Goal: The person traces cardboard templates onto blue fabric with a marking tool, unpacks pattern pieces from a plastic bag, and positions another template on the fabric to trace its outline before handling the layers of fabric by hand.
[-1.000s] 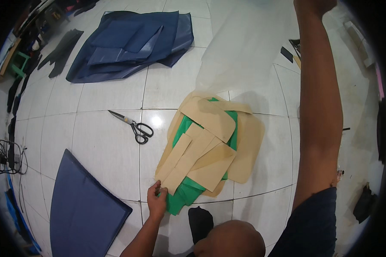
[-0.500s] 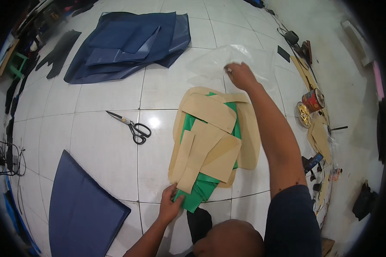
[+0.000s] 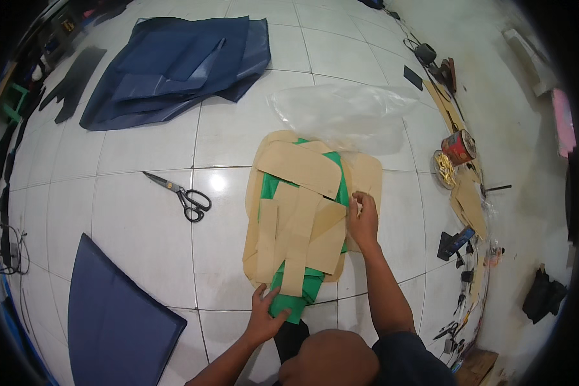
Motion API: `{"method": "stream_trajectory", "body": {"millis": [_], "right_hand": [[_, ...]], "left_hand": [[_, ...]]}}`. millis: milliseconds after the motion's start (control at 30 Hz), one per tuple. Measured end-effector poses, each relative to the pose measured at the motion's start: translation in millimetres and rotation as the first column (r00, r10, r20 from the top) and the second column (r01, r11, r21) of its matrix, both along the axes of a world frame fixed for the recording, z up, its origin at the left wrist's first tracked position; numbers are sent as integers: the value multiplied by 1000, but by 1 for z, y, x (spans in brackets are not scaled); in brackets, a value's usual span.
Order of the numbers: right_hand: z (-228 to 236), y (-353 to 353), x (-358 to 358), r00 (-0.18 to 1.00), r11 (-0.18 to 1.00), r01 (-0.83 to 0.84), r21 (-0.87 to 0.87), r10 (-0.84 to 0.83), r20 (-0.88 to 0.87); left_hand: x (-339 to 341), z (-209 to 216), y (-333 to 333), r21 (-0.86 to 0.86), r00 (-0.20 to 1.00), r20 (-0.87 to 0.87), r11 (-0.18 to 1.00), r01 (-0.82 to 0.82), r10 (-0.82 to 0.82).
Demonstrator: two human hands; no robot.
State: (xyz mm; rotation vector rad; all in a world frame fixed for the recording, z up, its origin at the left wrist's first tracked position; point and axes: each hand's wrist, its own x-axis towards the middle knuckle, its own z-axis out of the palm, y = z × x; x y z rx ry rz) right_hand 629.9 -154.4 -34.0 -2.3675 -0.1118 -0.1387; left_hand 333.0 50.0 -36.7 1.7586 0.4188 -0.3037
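Brown paper pattern pieces (image 3: 300, 168) lie overlapping with green fabric (image 3: 289, 312) in a loose pile on the tiled floor. At the pile's near end, my left hand (image 3: 262, 318) has its thumb and fingers apart, touching the green fabric and the lower paper edge. My right hand (image 3: 363, 222) is at the pile's right edge, its fingers loosely bent and apart from the thumb, with nothing visible in them. Beyond the pile a crumpled clear plastic bag (image 3: 341, 112) lies flat. Black-handled scissors (image 3: 185, 198) rest left of the pile, blades pointing away.
A stack of dark blue fabric (image 3: 174, 71) lies at the far left, and a folded blue piece (image 3: 122, 321) at the near left. Along the right wall are a red tin (image 3: 459, 147), a tub of yellow bits (image 3: 444, 168), paper scraps (image 3: 468, 206) and cables.
My right hand has come back from the plastic bag to the pile's right edge. The bag now lies lower and more spread out. A narrow paper strip near my left hand has shifted.
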Motion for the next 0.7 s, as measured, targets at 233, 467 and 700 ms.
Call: {"method": "stream_trajectory", "body": {"millis": [233, 467, 700], "right_hand": [[0, 20, 2, 985, 981, -136, -139, 149, 91], [-5, 84, 19, 918, 888, -329, -321, 381, 114], [-17, 40, 17, 961, 964, -259, 55, 251, 115]], "left_hand": [[-6, -3, 9, 134, 997, -17, 988, -74, 77], [19, -11, 43, 342, 957, 171, 897, -281, 235], [39, -17, 30, 332, 997, 29, 940, -76, 70]]}}
